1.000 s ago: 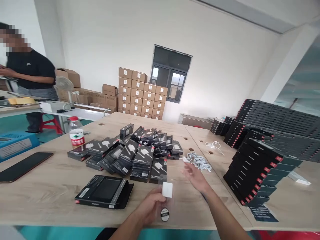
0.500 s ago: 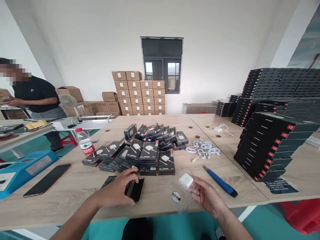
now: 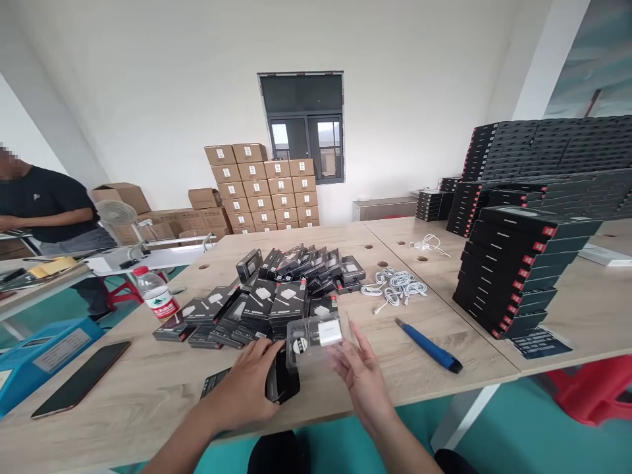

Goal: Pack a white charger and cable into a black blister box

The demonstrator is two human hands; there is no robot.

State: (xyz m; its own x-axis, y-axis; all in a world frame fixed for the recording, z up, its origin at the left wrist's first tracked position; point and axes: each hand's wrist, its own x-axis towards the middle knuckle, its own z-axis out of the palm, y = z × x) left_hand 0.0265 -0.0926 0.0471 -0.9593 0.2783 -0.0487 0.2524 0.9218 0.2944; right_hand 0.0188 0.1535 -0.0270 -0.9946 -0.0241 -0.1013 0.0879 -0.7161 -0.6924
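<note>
Holding clear tray (image 3: 316, 334) with white charger: right hand (image 3: 359, 372) grip closed; left hand (image 3: 247, 388) clasps black box (image 3: 279, 382).

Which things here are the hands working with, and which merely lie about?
In hand: clear tray with white charger, held by right hand; black box under left hand.

Lying about: blue pen, water bottle, phone, white cables.

Your near table (image 3: 148, 388) strip bare between phone (image 3: 81, 380) at left and blue pen (image 3: 428, 343) at right. Box pile (image 3: 276, 289) blocks far reach; cables (image 3: 395, 288) beside it, tall box stack (image 3: 513, 270) walls right.
</note>
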